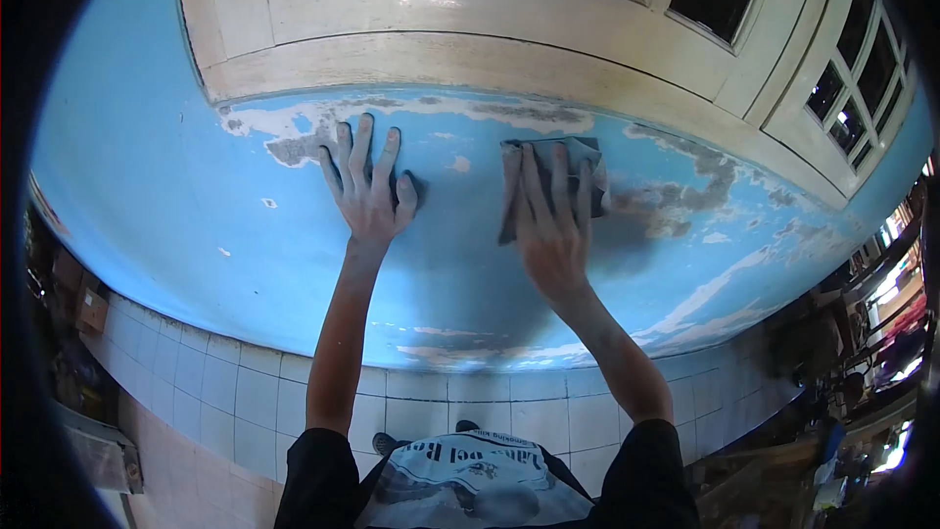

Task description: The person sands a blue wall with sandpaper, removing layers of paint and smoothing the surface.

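A blue painted wall (460,274) fills the middle of the head view, with bare white and grey patches where paint has come off. My left hand (368,186) rests on it with fingers spread, holding nothing, its fingertips beside a chipped patch (299,147). To the right, my right hand (555,211) presses a folded grey sheet of sandpaper (511,186) against the wall. Its fingers lie over the sheet, whose edges and corners stick out around them. The face of the sandpaper against the wall is hidden.
Above the wall are cream wooden window frames (470,59) with dark panes. White tiles (480,411) run along below it. My feet stand on the floor near the tiles. Cluttered items (852,362) are at the far right, and a small box (92,310) is at the left.
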`<state>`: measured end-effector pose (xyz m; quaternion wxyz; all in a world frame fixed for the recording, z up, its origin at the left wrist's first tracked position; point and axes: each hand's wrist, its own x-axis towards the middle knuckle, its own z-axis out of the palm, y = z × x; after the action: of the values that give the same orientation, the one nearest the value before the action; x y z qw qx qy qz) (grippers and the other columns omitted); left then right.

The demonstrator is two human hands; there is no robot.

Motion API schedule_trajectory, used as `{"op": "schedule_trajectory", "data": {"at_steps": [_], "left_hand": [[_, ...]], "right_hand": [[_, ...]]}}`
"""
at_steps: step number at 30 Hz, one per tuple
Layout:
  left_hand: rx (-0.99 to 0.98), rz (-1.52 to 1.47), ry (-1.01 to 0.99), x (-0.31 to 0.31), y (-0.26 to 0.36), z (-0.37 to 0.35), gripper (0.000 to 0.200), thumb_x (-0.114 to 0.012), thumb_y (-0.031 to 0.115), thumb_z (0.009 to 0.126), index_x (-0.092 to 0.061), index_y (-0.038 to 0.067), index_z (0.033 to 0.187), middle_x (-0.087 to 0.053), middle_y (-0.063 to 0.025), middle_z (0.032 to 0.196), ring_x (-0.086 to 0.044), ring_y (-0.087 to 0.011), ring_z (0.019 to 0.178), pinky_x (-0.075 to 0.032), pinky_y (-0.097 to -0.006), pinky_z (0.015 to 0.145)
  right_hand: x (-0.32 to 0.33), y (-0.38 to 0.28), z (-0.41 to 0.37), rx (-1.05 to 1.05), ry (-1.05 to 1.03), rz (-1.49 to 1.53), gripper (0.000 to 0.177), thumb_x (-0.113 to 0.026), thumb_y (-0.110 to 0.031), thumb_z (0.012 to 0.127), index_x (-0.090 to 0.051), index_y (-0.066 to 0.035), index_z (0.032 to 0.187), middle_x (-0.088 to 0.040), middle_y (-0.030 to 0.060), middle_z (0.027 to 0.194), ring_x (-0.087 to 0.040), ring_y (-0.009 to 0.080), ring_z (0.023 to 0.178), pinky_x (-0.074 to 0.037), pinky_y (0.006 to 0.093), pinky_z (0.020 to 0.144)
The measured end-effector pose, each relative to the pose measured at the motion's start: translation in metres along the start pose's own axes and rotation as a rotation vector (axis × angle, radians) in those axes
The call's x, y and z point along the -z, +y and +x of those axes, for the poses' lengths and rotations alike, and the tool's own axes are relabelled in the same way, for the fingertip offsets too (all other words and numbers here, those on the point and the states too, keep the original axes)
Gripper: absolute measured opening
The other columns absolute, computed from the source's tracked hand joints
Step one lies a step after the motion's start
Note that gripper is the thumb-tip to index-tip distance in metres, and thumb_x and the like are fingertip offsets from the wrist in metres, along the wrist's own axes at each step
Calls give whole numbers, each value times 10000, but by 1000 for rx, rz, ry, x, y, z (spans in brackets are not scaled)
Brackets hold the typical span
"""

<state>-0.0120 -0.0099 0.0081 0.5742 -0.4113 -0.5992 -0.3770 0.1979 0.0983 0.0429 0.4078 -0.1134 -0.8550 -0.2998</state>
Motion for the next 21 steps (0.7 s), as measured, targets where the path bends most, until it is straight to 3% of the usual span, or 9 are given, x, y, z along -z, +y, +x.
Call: {"op": "schedule_trajectory", "data": {"at_steps": [4,13,15,19,21], "left_hand": [[-34,20,-39,2,0,2,464,-365,290,930,-470,78,1329,-391,-215,1420,-304,-430,1343,-135,-632,1079],[-52,-29,-94,11,-10,0,452,-360,298,934,-501,100,1315,-417,-179,1411,-306,-395,1353,-110,-617,1092],[-19,-60,-36,9,-11,2,425,-345,298,943,-551,154,1287,-456,-99,1403,-361,-320,1340,-126,-602,1092],[-56,-135,36,23,-34,15,440,-338,305,944,-547,129,1289,-449,-97,1414,-353,-319,1347,-80,-592,1103],[-2,-5,-19,31,-45,17,463,-322,282,956,-472,67,1338,-418,-165,1419,-319,-364,1357,-39,-569,1114]], "right_hand": [[-2,-1,-6,-42,51,22,437,-517,-130,827,-572,-19,1246,-501,118,1357,-372,397,1314,-261,586,1089],[-1,-9,-2,-77,20,11,453,-506,-87,801,-562,30,1235,-476,132,1378,-383,423,1298,-294,538,1089],[-2,-7,-4,-68,21,14,454,-507,-94,802,-563,26,1237,-487,131,1368,-387,419,1296,-297,529,1090],[0,-9,-5,-81,54,-6,460,-513,-106,796,-568,15,1236,-522,129,1333,-396,403,1296,-316,496,1087],[1,-17,-3,-86,10,-37,448,-521,-101,791,-578,21,1219,-532,133,1321,-402,397,1293,-324,488,1084]]}}
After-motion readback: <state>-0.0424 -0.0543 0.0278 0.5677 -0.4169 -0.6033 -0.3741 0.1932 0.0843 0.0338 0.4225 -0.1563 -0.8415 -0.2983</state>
